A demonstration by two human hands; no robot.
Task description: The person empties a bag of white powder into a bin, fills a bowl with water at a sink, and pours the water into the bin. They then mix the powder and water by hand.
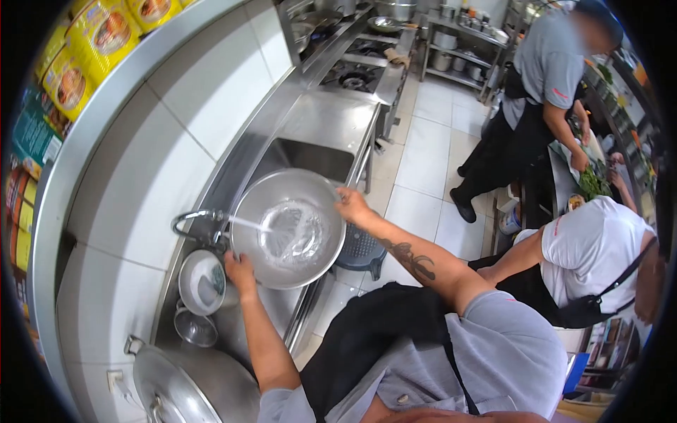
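A large round metal bowl [247, 201] is held over the sink area, its open side facing up. From the faucet [204, 220] on the left, a stream of water runs into it, and clear water moves about in the bottom. My left hand [240, 272] grips the rim at the near left. On the opposite side, my right hand [351, 206] is closed on the rim. The fingers under the bowl are partly hidden. Close to my left hand stands a white-looking container [189, 282] with something pale inside.
A smaller bowl [195, 328] and a big metal pot [211, 374] stand at the near left. Beyond the bowl are a sink basin [303, 156] and gas burners [352, 79]. Two people [553, 77] work on the right. A dark plastic stool [361, 252] stands on the floor.
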